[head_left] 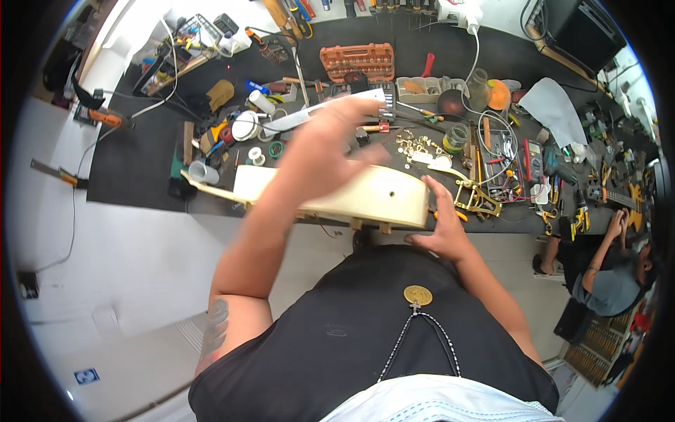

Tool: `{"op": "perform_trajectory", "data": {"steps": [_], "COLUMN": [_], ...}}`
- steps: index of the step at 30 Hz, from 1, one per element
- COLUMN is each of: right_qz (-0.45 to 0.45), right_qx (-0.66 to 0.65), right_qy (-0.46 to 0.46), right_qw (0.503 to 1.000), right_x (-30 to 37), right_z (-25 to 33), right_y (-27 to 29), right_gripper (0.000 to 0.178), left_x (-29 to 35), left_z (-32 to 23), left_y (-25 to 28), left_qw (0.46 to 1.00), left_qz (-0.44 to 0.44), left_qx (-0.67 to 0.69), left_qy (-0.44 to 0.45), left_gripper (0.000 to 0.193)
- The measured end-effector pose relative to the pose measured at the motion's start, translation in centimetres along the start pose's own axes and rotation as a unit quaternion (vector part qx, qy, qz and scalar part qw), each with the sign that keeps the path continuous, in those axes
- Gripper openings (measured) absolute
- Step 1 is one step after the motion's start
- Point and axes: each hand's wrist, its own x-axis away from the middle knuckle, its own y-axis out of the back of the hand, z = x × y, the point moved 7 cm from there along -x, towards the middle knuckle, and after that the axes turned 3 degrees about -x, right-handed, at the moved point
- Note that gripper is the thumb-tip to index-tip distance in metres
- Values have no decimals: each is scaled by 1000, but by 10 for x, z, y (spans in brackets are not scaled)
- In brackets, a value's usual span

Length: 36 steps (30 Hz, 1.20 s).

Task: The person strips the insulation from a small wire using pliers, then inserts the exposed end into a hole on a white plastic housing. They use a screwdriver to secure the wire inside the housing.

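A cream guitar body (365,195) rests on its edge at the front of the dark workbench, its curved side facing up with a small dark hole near the right end. A thin cream piece (214,190) juts out at its left. Above the body, my left hand (327,151) is raised and blurred by motion, thumb apart from the fingers, apparently holding nothing. My right hand (450,228) cups the right end of the body, fingers on the top edge and thumb lower down. A gold metal guitar tailpiece (478,199) lies just right of that hand.
Behind the guitar, a long white bar (288,121) passes partly behind my left hand. Small gold parts (418,148), a glass jar (455,137), an orange socket case (357,62) and a red multimeter (533,160) crowd the bench. Another person (608,285) sits at the right with a guitar.
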Motion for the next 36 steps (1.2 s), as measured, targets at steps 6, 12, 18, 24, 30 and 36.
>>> {"op": "perform_trajectory", "data": {"steps": [6, 12, 18, 24, 30, 36], "right_qz": [-94, -204, -266, -263, -299, -292], "right_qx": [86, 66, 55, 20, 40, -175], "right_qy": [-60, -92, -151, -161, -102, -69], "right_qw": [990, 972, 950, 951, 948, 938], "right_x": [12, 17, 36, 47, 44, 10], "right_z": [16, 42, 53, 41, 49, 56], "right_y": [-4, -6, -2, -10, 29, 81], "right_gripper": [113, 111, 111, 108, 73, 36], "left_x": [-54, -110, -124, -117, -146, -148], "left_z": [348, 468, 453, 363, 232, -4], "left_y": [107, 128, 148, 156, 148, -6], "left_qw": [934, 892, 907, 912, 972, 952], "left_qz": [-213, -191, -275, -278, -148, 6], "left_qx": [-39, -247, -278, -301, -176, -85], "left_qy": [285, 326, 158, 33, 49, -295], "left_gripper": [49, 52, 33, 33, 32, 23]}}
